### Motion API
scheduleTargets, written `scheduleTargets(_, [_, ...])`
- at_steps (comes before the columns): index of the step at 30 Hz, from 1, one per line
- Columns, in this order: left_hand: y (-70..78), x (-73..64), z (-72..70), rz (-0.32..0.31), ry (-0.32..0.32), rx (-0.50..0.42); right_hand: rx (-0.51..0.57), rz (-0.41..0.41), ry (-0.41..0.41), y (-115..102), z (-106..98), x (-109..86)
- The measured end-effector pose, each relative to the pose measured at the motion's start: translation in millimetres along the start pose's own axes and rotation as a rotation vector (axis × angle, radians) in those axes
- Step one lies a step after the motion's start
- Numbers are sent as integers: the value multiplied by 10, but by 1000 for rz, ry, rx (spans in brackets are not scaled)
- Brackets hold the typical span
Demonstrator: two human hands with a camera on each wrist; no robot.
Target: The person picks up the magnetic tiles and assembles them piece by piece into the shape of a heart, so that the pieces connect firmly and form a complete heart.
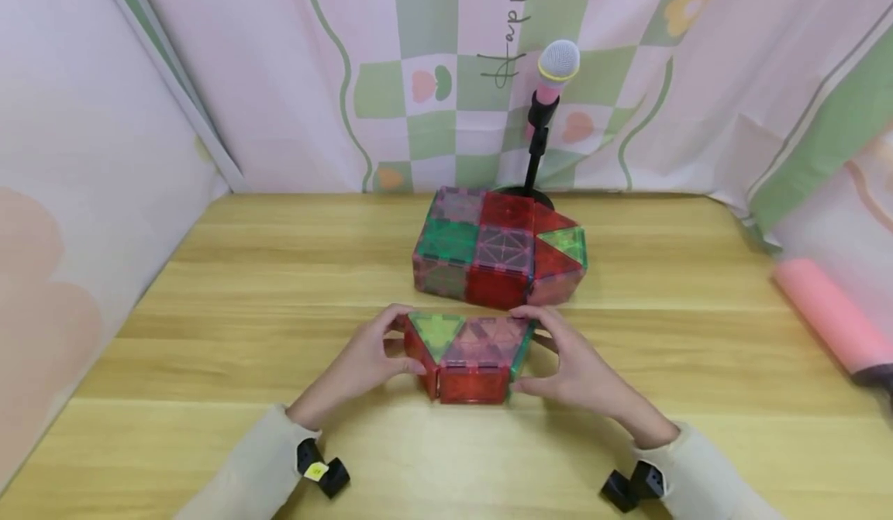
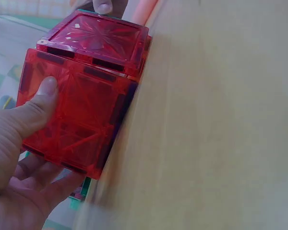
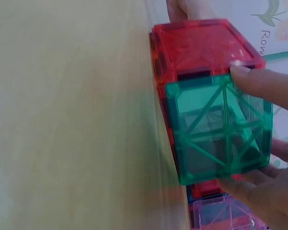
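Both hands hold a small trapezoid-shaped box of translucent magnetic tiles (image 1: pixel 474 386) on the table. A yellow-green triangle and pink triangles form its top, with a red square facing the person. My left hand (image 1: pixel 366 357) grips the left end, its thumb pressing a red square tile (image 2: pixel 89 103) and its fingers behind. At the other end, my right hand (image 1: pixel 575 361) has its thumb near the front edge of a green square tile (image 3: pixel 221 129) and its fingers round the back. Just beyond stands a larger magnetic-tile block (image 1: pixel 446 242) in red, green, purple and pink, with a pointed right end.
A toy microphone on a black stand (image 1: pixel 536 152) stands behind the larger block, against a checkered curtain (image 1: pixel 429 136). At the right edge of the wooden table (image 1: pixel 279 256) lies a pink cylinder (image 1: pixel 830 315). A white panel (image 1: pixel 84 156) borders the left side.
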State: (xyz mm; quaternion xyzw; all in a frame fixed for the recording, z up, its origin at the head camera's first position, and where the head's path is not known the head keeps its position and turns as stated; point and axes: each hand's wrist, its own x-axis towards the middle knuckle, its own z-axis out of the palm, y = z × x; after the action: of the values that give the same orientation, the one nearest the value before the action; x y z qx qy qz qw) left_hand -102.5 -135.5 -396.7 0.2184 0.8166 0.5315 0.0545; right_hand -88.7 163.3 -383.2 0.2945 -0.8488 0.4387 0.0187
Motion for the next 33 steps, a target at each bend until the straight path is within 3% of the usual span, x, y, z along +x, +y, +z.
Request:
scheduleTargets(6, [9,85,32,29,94,48,-219,-12,121,-28,15,84])
scheduleTargets(15, [34,222,82,-46,156,-46,-340,-27,230,-44,44,259])
scheduleTargets(19, [18,320,77,-5,198,1,-398,-53,291,-27,64,324])
scheduleTargets(23, [-23,386,50,25,166,-7,-430,-63,325,-5,82,353])
scheduleTargets(27, [-55,438,-12,-1,107,-94,-429,-57,329,0,91,362])
scheduleTargets(30, [-50,545,-62,22,80,-123,-413,-32,330,-9,94,368])
scheduleTargets(33, [-27,693,-104,46,74,-56,-400,9,329,-20,92,374])
